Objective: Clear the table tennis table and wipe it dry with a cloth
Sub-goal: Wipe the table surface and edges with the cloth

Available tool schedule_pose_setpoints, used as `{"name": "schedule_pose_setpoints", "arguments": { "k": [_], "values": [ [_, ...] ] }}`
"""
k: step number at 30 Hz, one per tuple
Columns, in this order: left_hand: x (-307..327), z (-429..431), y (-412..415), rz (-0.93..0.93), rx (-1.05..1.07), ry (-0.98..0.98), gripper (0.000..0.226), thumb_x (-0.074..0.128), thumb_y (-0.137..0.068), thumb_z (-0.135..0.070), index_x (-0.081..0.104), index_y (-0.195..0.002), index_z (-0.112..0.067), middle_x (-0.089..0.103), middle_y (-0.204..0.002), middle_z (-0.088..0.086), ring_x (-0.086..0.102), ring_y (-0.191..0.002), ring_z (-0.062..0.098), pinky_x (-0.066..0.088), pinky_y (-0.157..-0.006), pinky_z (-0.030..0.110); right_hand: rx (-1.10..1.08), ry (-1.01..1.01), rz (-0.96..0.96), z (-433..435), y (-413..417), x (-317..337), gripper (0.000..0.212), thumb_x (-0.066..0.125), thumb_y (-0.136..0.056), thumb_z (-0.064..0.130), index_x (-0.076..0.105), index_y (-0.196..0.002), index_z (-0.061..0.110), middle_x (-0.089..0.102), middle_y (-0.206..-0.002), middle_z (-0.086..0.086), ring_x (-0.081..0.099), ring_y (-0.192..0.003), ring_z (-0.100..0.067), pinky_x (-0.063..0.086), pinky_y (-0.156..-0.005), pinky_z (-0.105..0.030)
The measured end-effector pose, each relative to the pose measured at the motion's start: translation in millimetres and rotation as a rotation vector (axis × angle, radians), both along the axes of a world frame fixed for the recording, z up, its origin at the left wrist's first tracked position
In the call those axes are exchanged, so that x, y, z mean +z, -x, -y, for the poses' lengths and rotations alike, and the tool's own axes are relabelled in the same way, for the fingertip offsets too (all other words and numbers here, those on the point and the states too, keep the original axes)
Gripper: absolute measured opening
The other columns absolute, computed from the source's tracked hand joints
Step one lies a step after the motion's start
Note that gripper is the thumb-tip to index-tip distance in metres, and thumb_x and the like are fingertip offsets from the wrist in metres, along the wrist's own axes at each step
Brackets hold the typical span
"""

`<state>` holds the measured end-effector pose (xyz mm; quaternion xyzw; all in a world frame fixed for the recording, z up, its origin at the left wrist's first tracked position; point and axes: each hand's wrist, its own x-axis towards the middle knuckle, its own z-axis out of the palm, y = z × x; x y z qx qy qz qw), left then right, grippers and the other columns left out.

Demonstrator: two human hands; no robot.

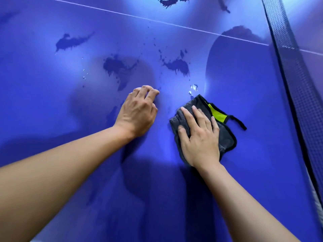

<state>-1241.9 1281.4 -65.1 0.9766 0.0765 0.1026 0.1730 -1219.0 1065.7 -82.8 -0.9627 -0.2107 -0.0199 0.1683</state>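
Note:
The blue table tennis table (70,102) fills the view. Dark wet patches (178,66) and small droplets (193,88) lie on it beyond my hands. A grey cloth (225,135) with a yellow-green patch and black edging lies flat on the table. My right hand (199,137) presses on it with straight, spread fingers. My left hand (139,112) rests on the bare table to the left of the cloth, fingers bent at the tips, holding nothing.
The net (295,70) runs along the right side, from the top down to the lower right. A thin white line (157,21) crosses the table at the far end. More wet smears (71,41) sit at the left and at the top edge.

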Motion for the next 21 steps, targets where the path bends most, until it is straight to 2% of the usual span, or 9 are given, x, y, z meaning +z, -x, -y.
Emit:
{"name": "schedule_pose_setpoints", "arguments": {
  "k": [6, 9, 12, 16, 21],
  "values": [
    [-6.2, -33.6, -88.6, -0.052, -0.019, -0.024, 0.055, 0.036, -0.094, -0.022, 0.049, -0.143, -0.001, 0.047, -0.149, 0.02, 0.042, -0.139, 0.039, 0.033, -0.117, 0.048, -0.076, 0.012, -0.003, -27.5, -68.6, -1.9, 0.056, 0.035, -0.099, 0.05, 0.036, -0.154, 0.041, 0.031, -0.164, 0.006, 0.024, -0.152, -0.011, 0.006, -0.127, -0.046],
    [-12.7, -42.0, -117.5, -0.083, -0.004, -0.032, 0.058, 0.034, -0.096, -0.026, 0.045, -0.146, 0.001, 0.041, -0.154, 0.022, 0.038, -0.143, 0.04, 0.029, -0.12, 0.049, -0.096, 0.021, -0.025, -36.8, -105.2, -0.1, 0.056, 0.036, -0.1, 0.049, 0.035, -0.155, 0.041, 0.028, -0.165, 0.006, 0.022, -0.152, -0.01, 0.004, -0.127, -0.045],
    [-22.1, -43.1, -122.5, -0.075, 0.005, -0.069, 0.058, 0.03, -0.099, -0.032, 0.046, -0.145, -0.002, 0.042, -0.155, 0.021, 0.038, -0.143, 0.038, 0.026, -0.121, 0.047, -0.11, 0.025, -0.023, -46.4, -143.6, -0.7, 0.056, 0.036, -0.1, 0.051, 0.034, -0.155, 0.041, 0.028, -0.165, 0.007, 0.021, -0.152, -0.01, 0.003, -0.127, -0.045],
    [-23.9, -41.5, -119.7, -0.039, 0.026, -0.057, 0.056, 0.03, -0.1, -0.032, 0.047, -0.146, -0.005, 0.041, -0.157, 0.016, 0.036, -0.146, 0.033, 0.023, -0.123, 0.044, -0.186, 0.025, -0.017, -61.1, -195.4, -1.6, 0.057, 0.037, -0.099, 0.053, 0.036, -0.154, 0.04, 0.029, -0.165, 0.006, 0.022, -0.152, -0.011, 0.003, -0.127, -0.044],
    [-17.6, -39.0, -122.0, -0.079, 0.047, -0.043, 0.054, 0.033, -0.099, -0.031, 0.045, -0.147, -0.008, 0.038, -0.159, 0.013, 0.033, -0.148, 0.032, 0.021, -0.123, 0.043, -0.247, 0.052, -0.013, -85.7, -257.2, -1.1, 0.057, 0.034, -0.1, 0.052, 0.035, -0.155, 0.038, 0.029, -0.165, 0.003, 0.021, -0.153, -0.014, 0.005, -0.126, -0.047]
  ]
}}
